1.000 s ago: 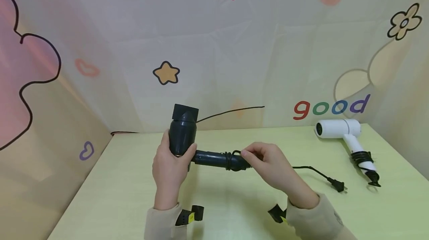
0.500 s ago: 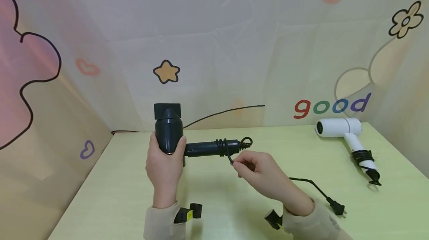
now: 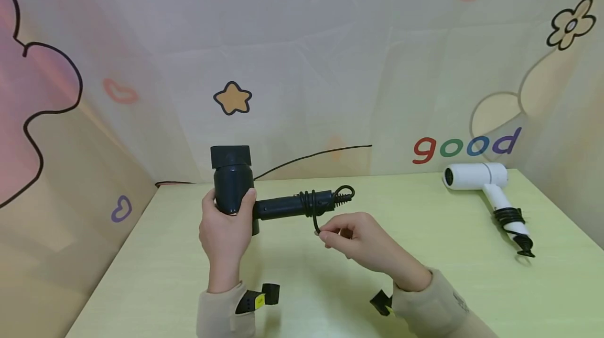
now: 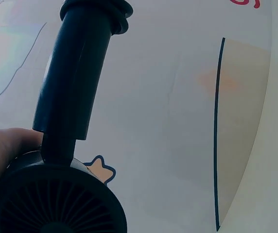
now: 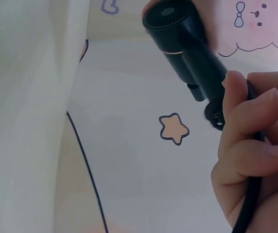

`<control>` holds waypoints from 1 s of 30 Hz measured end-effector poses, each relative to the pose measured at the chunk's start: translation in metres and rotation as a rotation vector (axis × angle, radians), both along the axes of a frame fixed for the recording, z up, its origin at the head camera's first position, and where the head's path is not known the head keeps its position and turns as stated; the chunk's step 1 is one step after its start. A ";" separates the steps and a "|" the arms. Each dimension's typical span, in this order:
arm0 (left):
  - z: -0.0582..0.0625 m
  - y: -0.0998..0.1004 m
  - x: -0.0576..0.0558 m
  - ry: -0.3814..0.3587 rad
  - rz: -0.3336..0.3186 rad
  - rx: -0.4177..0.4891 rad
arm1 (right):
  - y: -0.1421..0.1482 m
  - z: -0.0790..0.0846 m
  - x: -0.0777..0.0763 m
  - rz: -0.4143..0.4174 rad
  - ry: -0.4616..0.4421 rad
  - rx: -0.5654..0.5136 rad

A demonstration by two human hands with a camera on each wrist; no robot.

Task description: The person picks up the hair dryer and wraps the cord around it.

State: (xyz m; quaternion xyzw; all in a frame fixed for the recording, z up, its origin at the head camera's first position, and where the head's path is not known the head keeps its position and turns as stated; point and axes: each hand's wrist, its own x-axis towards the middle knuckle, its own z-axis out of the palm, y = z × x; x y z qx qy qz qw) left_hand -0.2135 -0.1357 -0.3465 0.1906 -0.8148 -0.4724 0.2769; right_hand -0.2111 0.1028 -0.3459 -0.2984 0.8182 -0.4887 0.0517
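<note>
My left hand (image 3: 226, 236) grips the barrel of a black hair dryer (image 3: 231, 186), held above the table with its flat nozzle (image 3: 230, 157) pointing up and its handle (image 3: 278, 208) to the right. Several turns of black power cord (image 3: 308, 204) wrap round the handle, and a small loop rises at its end. Below the handle my right hand (image 3: 363, 238) pinches the cord between thumb and fingers. In the right wrist view, the cord (image 5: 250, 201) runs down across the palm. The dryer's round vented end (image 4: 56, 208) fills the bottom of the left wrist view.
A white hair dryer (image 3: 476, 176) lies at the right back of the pale green table (image 3: 155, 254), its black cord (image 3: 509, 216) wound round the handle. A printed curtain (image 3: 292, 76) hangs along the table's back edge.
The black hair dryer has moved left, its handle end rising. My right hand has drawn the cord down and left below the handle. The black plug, seen at right earlier, is now out of sight.
</note>
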 end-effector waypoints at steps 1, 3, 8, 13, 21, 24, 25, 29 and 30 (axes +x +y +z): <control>0.001 0.000 0.001 -0.011 -0.004 0.009 | 0.000 -0.001 -0.002 -0.002 -0.015 0.007; 0.001 0.000 0.001 -0.033 -0.015 0.028 | 0.000 -0.003 -0.006 -0.006 -0.043 0.016; 0.003 -0.001 0.001 -0.072 -0.050 0.090 | 0.000 -0.008 -0.013 -0.009 -0.085 0.013; 0.005 -0.003 0.000 -0.091 -0.079 0.143 | 0.001 -0.016 -0.023 -0.004 -0.099 0.008; 0.009 -0.006 0.002 -0.107 -0.080 0.204 | 0.006 -0.026 -0.035 -0.038 -0.147 0.044; 0.011 -0.007 0.003 -0.114 -0.082 0.223 | 0.009 -0.030 -0.039 -0.055 -0.173 0.064; 0.011 -0.006 0.003 -0.115 -0.086 0.228 | 0.010 -0.032 -0.041 -0.066 -0.179 0.073; 0.011 -0.006 0.004 -0.109 -0.114 0.243 | 0.015 -0.039 -0.048 -0.132 -0.192 0.104; 0.011 -0.006 0.004 -0.110 -0.124 0.246 | 0.016 -0.041 -0.049 -0.152 -0.193 0.112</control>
